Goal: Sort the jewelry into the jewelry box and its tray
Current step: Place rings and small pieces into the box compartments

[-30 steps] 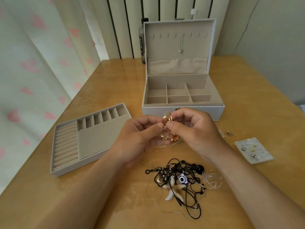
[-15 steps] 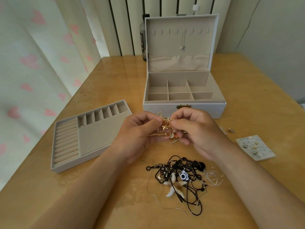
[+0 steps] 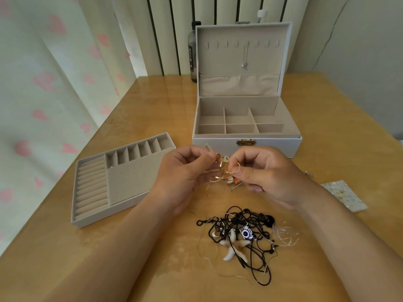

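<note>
both hands (image 3: 183, 171) (image 3: 268, 171) pinch tangled gold rings (image 3: 224, 171): light, thin, snag-prone; best held by a single band edge.

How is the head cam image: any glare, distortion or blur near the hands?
Head view: soft daylight, faint sheen on the table beside the jewelry box; wide-angle stretches the forearms; left hand, right hand and the gold rings they pinch look sharp; the earring card at the right edge is soft.
</note>
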